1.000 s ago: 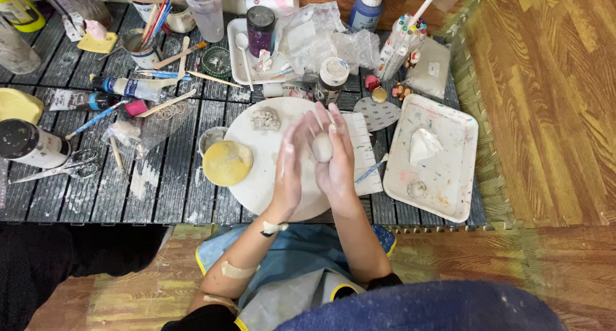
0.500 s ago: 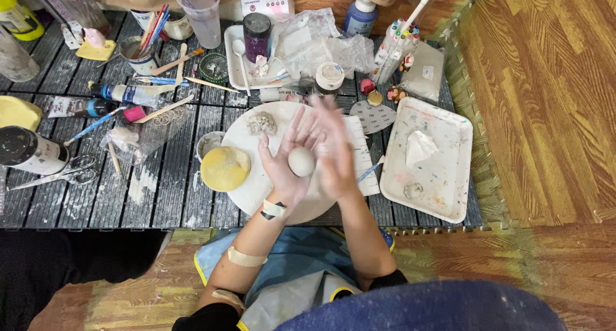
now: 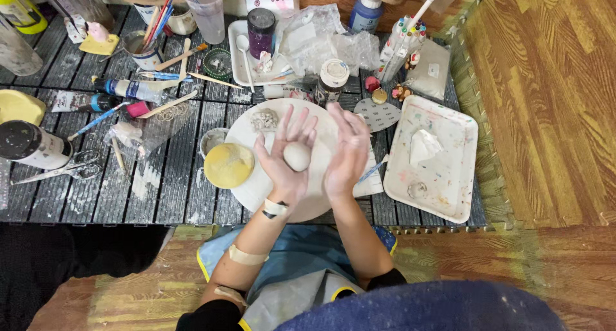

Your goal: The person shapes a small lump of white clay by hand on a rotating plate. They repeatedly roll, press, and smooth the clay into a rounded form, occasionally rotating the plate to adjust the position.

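Note:
A pale ball of clay [image 3: 297, 156] rests in the upturned palm of my left hand [image 3: 286, 152], whose fingers are spread. My right hand [image 3: 347, 152] hovers just to the right of the ball, palm turned toward it, fingers loosely apart and holding nothing. Both hands are above a round white board [image 3: 256, 184] on the dark slatted table. A small lump of textured clay [image 3: 264, 120] lies on the board's far left part. A yellow round sponge [image 3: 228, 165] sits at the board's left edge.
A white paint-stained tray [image 3: 431, 159] with a crumpled tissue lies to the right. Paint tubes, brushes, cups, jars and plastic bags crowd the far side. A white bottle with a black cap [image 3: 32, 145] and scissors [image 3: 56, 171] lie at left. Wooden floor surrounds the table.
My hands were pressed together around the clay ball. They have opened apart; the ball now lies exposed on my left palm and my right hand has drawn away to the right.

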